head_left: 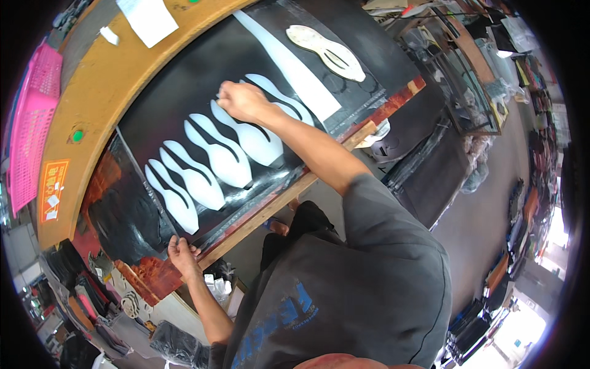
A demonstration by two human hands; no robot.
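Note:
A black sheet (166,92), glossy in places, covers the work table. On it lies a row of flat white forked pieces (230,166), each rounded at the near end with two narrow prongs. My right hand (241,101) is closed over the far prongs of one white piece (261,144); what its fingers hold is hidden. Farther right are a long white tapered strip (295,67) and a cream slotted template (326,52). My left hand (183,253) is at the sheet's near left corner, fingers curled together; whatever they grip is too small to make out.
A wooden strip (258,215) runs along the table's near edge. Beyond the sheet curves a yellow-brown board (86,92), with a pink basket (38,117) past it. A dark-covered surface (424,166) and a glass-sided frame (464,80) stand to the right.

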